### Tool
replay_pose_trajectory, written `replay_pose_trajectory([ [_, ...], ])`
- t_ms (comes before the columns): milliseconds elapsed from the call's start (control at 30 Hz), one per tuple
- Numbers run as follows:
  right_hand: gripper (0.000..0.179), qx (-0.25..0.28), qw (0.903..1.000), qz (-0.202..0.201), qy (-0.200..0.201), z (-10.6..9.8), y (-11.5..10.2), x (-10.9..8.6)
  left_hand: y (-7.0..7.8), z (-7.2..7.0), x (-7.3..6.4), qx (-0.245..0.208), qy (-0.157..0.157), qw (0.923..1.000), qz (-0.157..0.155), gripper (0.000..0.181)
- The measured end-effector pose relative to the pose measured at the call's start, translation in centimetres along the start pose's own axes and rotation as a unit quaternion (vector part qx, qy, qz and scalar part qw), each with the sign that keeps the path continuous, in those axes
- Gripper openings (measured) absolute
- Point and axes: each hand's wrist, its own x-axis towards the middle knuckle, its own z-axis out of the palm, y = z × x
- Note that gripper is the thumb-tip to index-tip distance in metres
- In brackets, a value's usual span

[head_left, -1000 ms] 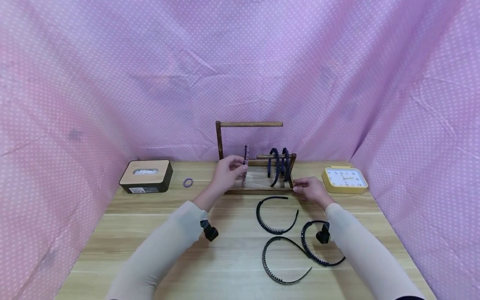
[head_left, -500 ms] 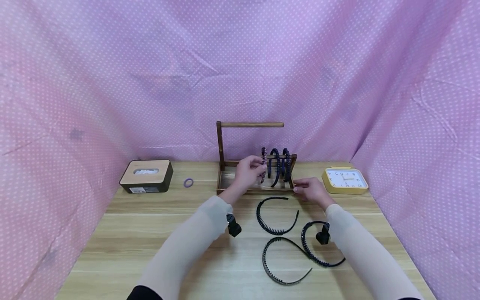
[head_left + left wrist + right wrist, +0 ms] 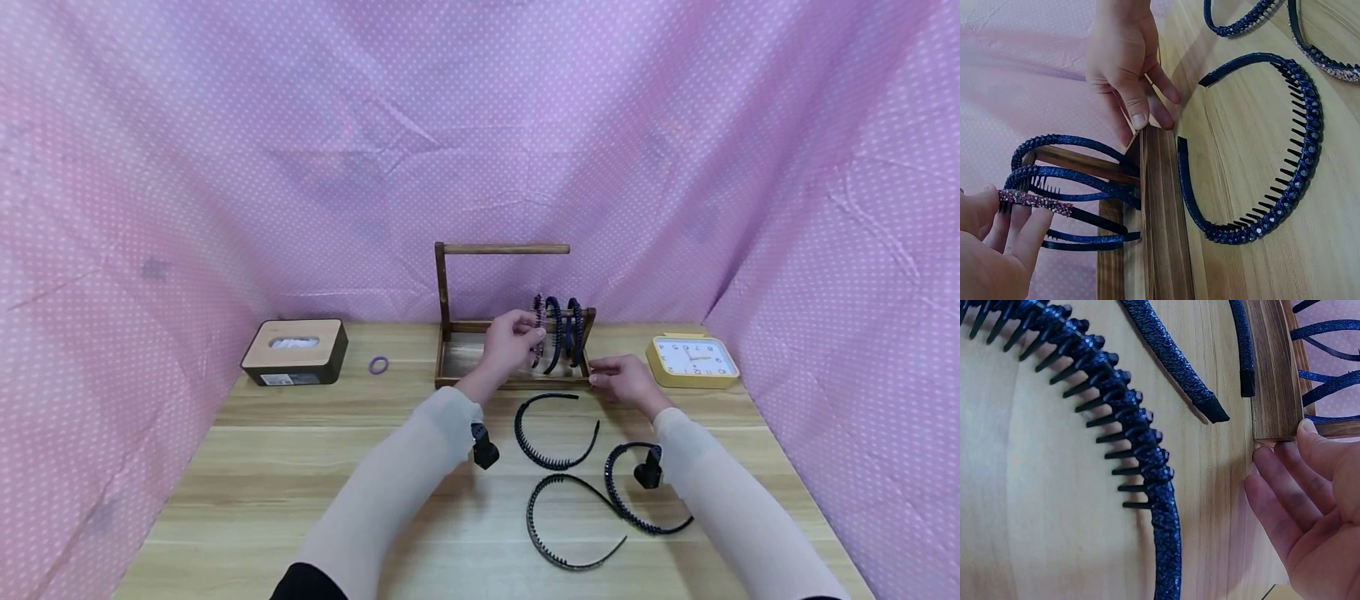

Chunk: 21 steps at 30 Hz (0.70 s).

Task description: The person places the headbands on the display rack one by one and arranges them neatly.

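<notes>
A wooden rack [image 3: 441, 287] with a tray base and two rods stands at the back. From its lower rod hang two dark blue headbands [image 3: 1079, 178], side by side. My left hand [image 3: 508, 346] pinches a pink glittery headband [image 3: 1035, 201] between thumb and fingers, upright just left of the blue pair and overlapping the rod's line. At the rack's front right corner, my right hand [image 3: 624, 379] grips the wooden edge, thumb on top and fingers against the end [image 3: 1300, 481].
Toothed headbands lie on the table before the rack: one dark blue [image 3: 1310, 125], another dark one [image 3: 609, 477] under the right wrist, and a glittery one [image 3: 531, 525] nearest. A tissue box [image 3: 330, 354] and purple ring [image 3: 371, 367] are left; a yellow clock [image 3: 692, 360] is right.
My left hand has carried the pink headband rightward, from the rod's free left end to close beside the hanging blue ones. The right hand stays at the rack's corner.
</notes>
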Motion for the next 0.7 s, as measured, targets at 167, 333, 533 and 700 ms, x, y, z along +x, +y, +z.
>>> replay_pose_trajectory([
  [167,0.045,0.000,1.0000,0.005,0.000,0.07,0.00,-0.01,-0.15,0.16,0.09,-0.007,-0.002,0.9999,-0.015,0.024],
  [333,0.045,0.000,1.0000,0.007,0.001,0.18,0.05,-0.02,-0.59,0.12,0.23,-0.006,0.001,0.9997,-0.025,0.024],
  [533,0.045,0.005,1.0000,0.007,0.002,0.20,-0.05,0.01,-0.88,0.18,0.46,-0.011,-0.003,0.9993,-0.035,0.024],
  [700,0.045,0.013,0.9998,0.012,0.003,0.11,-0.04,0.11,-1.01,0.40,0.70,-0.014,-0.006,0.9987,-0.049,0.021],
])
